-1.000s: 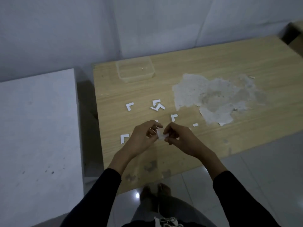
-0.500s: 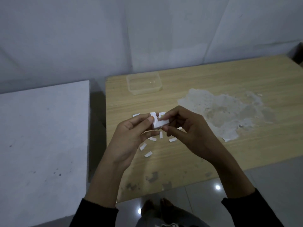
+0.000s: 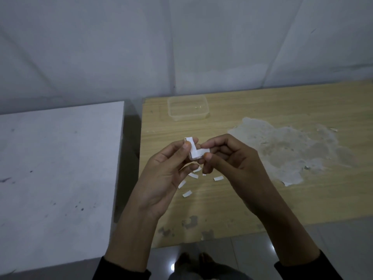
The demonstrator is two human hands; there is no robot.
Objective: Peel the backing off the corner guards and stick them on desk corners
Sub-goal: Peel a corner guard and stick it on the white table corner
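Note:
A white L-shaped corner guard [image 3: 194, 151] is held up in front of me, above the wooden desk [image 3: 262, 203]. My left hand [image 3: 163, 174] pinches its upright arm between thumb and fingers. My right hand [image 3: 228, 160] pinches the end of its lower arm with thumb and forefinger. Small white strips [image 3: 186, 193] lie on the desk below my hands, partly hidden by my fingers. Other guards on the desk are hidden behind my hands.
A clear plastic container [image 3: 187, 108] stands near the desk's far left corner. A large patch of peeled veneer [image 3: 292, 150] marks the desktop at the right. A white table [image 3: 56, 178] stands to the left across a narrow gap. A wall rises behind.
My hands have lifted the guard off the desk and raised it toward my face. The view has tilted up, showing more wall.

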